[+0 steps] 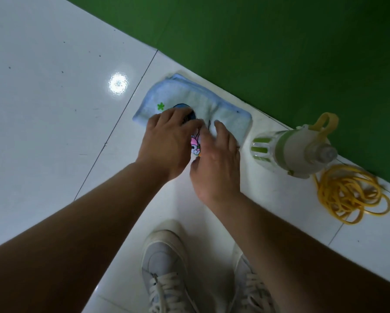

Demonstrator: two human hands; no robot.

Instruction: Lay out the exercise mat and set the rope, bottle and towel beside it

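The green exercise mat point(268, 41) lies flat across the upper right. Beside its edge, a folded light-blue towel point(189, 96) with a cartoon print lies on the white tiled floor. My left hand point(167, 138) rests on the towel's near side with fingers flat. My right hand point(216, 161) lies next to it, fingers straight on the towel. To the right stands a green-and-white bottle point(291, 150) with a yellow strap. A coiled yellow rope point(350, 195) lies just right of the bottle.
White glossy floor tiles point(54, 98) stretch to the left, with a light reflection. My two pale sneakers point(164, 267) stand at the bottom centre, close to the towel.
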